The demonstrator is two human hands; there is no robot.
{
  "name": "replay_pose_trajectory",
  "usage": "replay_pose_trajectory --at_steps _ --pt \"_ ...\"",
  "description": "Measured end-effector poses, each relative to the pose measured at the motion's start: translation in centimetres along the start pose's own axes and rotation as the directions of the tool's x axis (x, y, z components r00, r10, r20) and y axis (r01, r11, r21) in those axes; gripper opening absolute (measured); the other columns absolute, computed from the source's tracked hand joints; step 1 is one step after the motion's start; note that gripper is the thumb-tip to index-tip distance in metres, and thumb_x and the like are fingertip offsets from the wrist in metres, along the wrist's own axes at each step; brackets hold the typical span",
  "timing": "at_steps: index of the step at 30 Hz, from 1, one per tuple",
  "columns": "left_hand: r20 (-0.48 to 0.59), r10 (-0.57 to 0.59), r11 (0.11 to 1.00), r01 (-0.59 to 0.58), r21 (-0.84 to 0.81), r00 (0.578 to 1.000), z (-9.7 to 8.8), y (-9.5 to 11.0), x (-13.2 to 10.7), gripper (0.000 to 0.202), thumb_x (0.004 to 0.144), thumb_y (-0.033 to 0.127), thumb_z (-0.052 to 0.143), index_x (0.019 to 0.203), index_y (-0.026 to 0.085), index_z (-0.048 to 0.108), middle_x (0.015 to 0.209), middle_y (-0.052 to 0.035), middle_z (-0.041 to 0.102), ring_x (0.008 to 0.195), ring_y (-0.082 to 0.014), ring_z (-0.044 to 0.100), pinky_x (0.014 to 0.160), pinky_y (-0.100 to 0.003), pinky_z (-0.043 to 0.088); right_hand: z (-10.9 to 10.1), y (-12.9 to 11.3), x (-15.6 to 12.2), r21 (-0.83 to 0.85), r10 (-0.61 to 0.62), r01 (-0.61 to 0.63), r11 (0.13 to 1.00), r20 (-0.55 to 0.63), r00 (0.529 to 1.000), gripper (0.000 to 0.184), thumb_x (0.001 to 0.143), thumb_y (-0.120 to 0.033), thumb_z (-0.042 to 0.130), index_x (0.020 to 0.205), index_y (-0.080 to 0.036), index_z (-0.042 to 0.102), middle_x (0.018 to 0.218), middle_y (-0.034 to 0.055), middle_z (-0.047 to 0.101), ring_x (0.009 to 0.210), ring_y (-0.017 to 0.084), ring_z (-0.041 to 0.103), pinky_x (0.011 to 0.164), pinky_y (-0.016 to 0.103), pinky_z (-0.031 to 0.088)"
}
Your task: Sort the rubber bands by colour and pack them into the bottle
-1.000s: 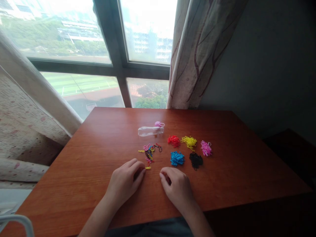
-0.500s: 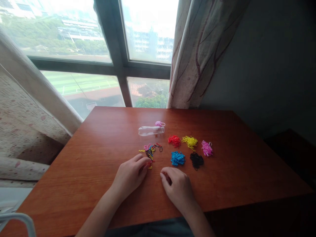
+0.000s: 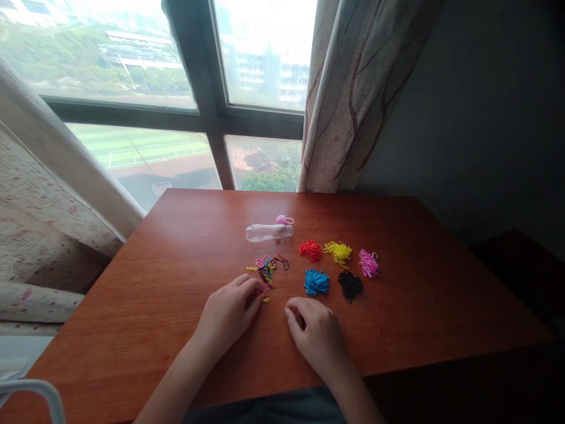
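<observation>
My left hand [image 3: 230,313] rests at the near edge of a small mixed pile of coloured rubber bands [image 3: 266,270]. Its fingers curl toward the thumb in a pinch, and whatever is between them is hidden. A yellow band [image 3: 266,300] lies right by those fingertips. To the right, my right hand [image 3: 316,333] lies on the table with fingers curled and thumb against the index finger; the inside of the grip cannot be seen. Beyond it are single-colour heaps of bands: blue [image 3: 316,282], black [image 3: 350,285], red [image 3: 310,251], yellow [image 3: 338,252] and pink [image 3: 368,263].
A clear bottle [image 3: 268,232] lies on its side behind the mixed pile, with a pink looped cap [image 3: 285,220] beside it. The wooden table [image 3: 176,247] reaches toward a window [image 3: 265,147] between curtains [image 3: 348,100]. A white curved rail [image 3: 39,386] is at lower left.
My left hand has drawn back slightly from the mixed pile, uncovering a little more of the bands by its fingertips. The right hand stays in place. The whole view has shifted a little.
</observation>
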State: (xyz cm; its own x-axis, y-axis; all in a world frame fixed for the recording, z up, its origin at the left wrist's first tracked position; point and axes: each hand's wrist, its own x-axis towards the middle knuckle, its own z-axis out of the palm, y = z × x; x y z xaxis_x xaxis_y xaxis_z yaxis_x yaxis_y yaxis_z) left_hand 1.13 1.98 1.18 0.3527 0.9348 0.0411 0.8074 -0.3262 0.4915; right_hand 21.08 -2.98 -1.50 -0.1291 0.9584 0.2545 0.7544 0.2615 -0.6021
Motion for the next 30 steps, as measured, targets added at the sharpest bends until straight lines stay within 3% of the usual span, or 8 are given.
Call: replay_pose_trajectory --at_steps 11,18,22,26,30 --pt "-0.047 0.006 1.000 -0.005 0.028 0.999 0.1 0.0 -0.1 0.011 0.089 0.026 0.054 0.086 0.024 0.064 0.090 -0.0010 0.068 0.075 -0.0166 0.065 0.064 -0.024 0.046 0.0 0.0 0.0 0.018 0.014 -0.014 1.000 0.008 1.000 0.014 0.089 -0.015 0.054 0.079 -0.022 0.061 0.071 -0.0015 0.064 0.066 0.014 0.058 0.064 0.025 0.034" --pt "-0.127 0.029 0.997 -0.038 -0.068 0.992 -0.1 0.2 0.6 0.011 0.088 0.026 0.055 0.088 0.024 0.065 0.090 -0.0007 0.068 0.066 -0.0124 0.060 0.059 -0.022 0.044 0.1 0.1 0.0 -0.004 0.008 -0.008 1.000 -0.003 1.000 0.013 0.088 -0.015 0.055 0.079 -0.022 0.061 0.071 -0.0016 0.065 0.067 0.014 0.059 0.064 0.024 0.035" --pt "-0.144 0.087 0.992 -0.098 -0.076 0.986 -0.2 2.0 2.7 0.013 0.089 0.025 0.053 0.087 0.022 0.066 0.088 -0.0013 0.067 0.067 -0.0127 0.060 0.058 -0.022 0.041 0.0 0.0 -0.1 0.007 0.007 -0.007 1.000 0.002 1.000 0.013 0.089 -0.016 0.053 0.081 -0.022 0.061 0.072 -0.0008 0.066 0.069 0.015 0.060 0.065 0.025 0.035" --pt "-0.095 0.189 0.982 -0.190 -0.006 0.977 0.4 4.5 6.5 0.015 0.091 0.026 0.052 0.087 0.022 0.066 0.089 -0.0024 0.067 0.071 -0.0137 0.061 0.059 -0.023 0.041 0.1 0.0 -0.1 0.034 0.008 -0.008 0.999 -0.005 1.000 0.015 0.090 -0.016 0.051 0.081 -0.022 0.062 0.074 0.0004 0.066 0.069 0.016 0.060 0.065 0.026 0.036" --pt "-0.083 0.204 0.979 -0.203 0.027 0.975 1.4 6.1 10.4 0.014 0.090 0.026 0.054 0.088 0.022 0.067 0.089 -0.0042 0.068 0.074 -0.0163 0.062 0.061 -0.025 0.041 0.2 0.0 0.0 0.060 0.016 -0.016 0.998 -0.009 1.000 0.015 0.089 -0.015 0.051 0.084 -0.022 0.063 0.074 0.0007 0.066 0.070 0.017 0.061 0.066 0.026 0.036"
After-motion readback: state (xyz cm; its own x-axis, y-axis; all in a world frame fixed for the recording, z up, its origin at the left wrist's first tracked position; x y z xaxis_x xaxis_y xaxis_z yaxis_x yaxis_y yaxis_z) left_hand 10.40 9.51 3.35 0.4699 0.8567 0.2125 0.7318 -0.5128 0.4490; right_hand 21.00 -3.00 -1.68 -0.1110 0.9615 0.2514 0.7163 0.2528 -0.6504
